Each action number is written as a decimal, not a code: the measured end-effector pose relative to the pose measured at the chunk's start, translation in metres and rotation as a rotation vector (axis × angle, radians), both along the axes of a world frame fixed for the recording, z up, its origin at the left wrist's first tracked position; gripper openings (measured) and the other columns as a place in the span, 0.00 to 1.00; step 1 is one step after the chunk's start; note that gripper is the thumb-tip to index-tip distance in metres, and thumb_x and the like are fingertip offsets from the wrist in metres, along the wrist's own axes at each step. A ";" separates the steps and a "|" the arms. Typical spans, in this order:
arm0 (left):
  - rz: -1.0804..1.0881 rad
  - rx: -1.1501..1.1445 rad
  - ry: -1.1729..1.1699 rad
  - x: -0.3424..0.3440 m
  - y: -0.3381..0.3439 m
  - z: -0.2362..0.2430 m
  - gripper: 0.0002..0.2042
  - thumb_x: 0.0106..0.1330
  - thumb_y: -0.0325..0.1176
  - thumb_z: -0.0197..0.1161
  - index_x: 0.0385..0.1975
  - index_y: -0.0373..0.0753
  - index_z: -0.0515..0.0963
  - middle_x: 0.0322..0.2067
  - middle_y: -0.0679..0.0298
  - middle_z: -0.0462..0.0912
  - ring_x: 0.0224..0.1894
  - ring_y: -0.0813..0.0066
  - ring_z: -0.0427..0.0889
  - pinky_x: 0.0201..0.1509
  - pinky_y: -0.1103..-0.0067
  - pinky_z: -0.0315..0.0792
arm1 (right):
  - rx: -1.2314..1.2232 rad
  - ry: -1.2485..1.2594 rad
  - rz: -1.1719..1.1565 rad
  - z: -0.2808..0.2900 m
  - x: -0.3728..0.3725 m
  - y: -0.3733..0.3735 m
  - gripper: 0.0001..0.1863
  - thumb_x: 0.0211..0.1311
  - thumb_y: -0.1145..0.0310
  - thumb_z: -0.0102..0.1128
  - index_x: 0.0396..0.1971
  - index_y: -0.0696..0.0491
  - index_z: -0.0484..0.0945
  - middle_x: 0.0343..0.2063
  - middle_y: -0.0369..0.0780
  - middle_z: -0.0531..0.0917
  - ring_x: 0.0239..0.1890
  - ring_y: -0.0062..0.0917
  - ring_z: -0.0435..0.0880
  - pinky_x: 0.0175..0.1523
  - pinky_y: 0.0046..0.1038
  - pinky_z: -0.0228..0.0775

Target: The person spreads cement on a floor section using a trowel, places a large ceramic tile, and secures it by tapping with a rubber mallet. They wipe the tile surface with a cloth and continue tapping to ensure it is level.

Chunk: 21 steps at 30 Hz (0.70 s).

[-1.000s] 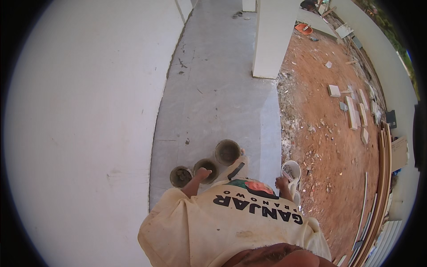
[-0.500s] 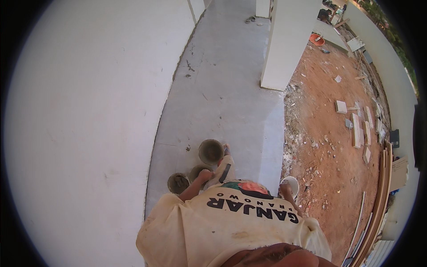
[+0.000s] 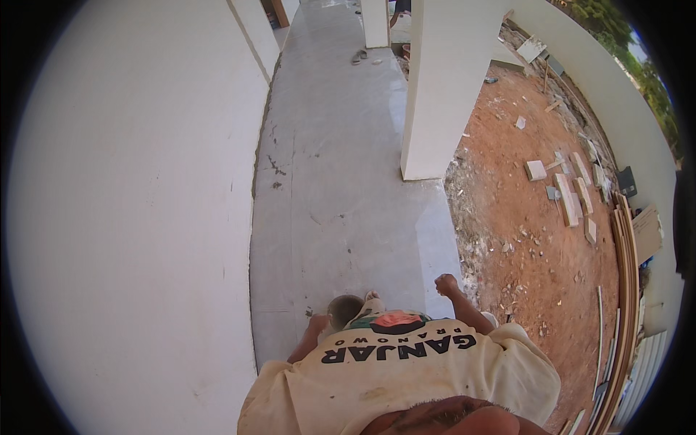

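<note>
My left hand (image 3: 317,322) hangs low on the left with its fingers curled, beside a round dark bucket (image 3: 344,312). What lies inside those fingers, and any handle, is too small to make out. The bucket is partly covered by my shirt and stands in front of my body. Out to the right, my right hand (image 3: 445,285) is raised forward over the edge of the grey floor, closed in a fist with nothing seen in it. A sliver of a whitish container (image 3: 491,318) shows behind my right forearm. A bare foot (image 3: 372,296) peeks out ahead of my shirt.
A long white wall (image 3: 145,181) bounds the grey floor (image 3: 348,196) on the left. A white pillar (image 3: 442,101) rises ahead on the right. Beyond the floor's edge lies reddish soil (image 3: 522,239) with pale blocks (image 3: 565,199) and long boards (image 3: 625,290). Sandals (image 3: 359,56) lie far ahead.
My right hand has swung forward and up, away from the white container. My left hand has dropped back and left. Two other dark buckets have gone out of sight, and the view has shifted.
</note>
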<state>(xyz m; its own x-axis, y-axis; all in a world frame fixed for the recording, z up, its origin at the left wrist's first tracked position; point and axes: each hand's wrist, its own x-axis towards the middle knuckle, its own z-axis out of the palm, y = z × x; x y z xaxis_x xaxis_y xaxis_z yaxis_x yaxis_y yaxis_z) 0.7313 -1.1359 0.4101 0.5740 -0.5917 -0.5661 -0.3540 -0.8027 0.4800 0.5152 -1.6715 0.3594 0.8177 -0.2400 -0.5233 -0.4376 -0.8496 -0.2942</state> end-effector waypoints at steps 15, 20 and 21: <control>0.587 -0.392 0.216 0.337 -0.236 0.031 0.19 0.64 0.48 0.58 0.29 0.35 0.80 0.24 0.54 0.81 0.27 0.57 0.79 0.38 0.62 0.72 | -0.280 0.437 0.498 -0.020 0.145 -0.072 0.09 0.56 0.62 0.64 0.35 0.44 0.88 0.38 0.37 0.89 0.44 0.31 0.88 0.45 0.37 0.79; 0.068 0.093 0.099 0.408 -0.248 0.018 0.22 0.66 0.50 0.57 0.48 0.40 0.82 0.45 0.43 0.82 0.53 0.50 0.81 0.56 0.63 0.74 | -0.311 0.353 0.430 -0.050 0.261 -0.168 0.09 0.58 0.64 0.61 0.35 0.44 0.89 0.37 0.36 0.89 0.41 0.29 0.88 0.44 0.36 0.80; 0.276 0.166 0.183 0.408 -0.231 0.011 0.22 0.67 0.49 0.57 0.50 0.39 0.81 0.47 0.41 0.81 0.55 0.51 0.80 0.58 0.64 0.74 | -0.003 0.610 0.062 -0.050 0.322 -0.193 0.08 0.59 0.65 0.61 0.34 0.43 0.89 0.33 0.34 0.89 0.39 0.27 0.89 0.43 0.35 0.80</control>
<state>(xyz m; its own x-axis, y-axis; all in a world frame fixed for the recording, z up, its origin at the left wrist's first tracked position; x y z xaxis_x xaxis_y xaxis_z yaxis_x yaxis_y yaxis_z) 1.1391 -1.3674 0.4206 0.5795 -0.3206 -0.7493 -0.0341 -0.9281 0.3707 0.8369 -1.8646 0.3098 0.3836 -0.2039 -0.9007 -0.4761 -0.8794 -0.0037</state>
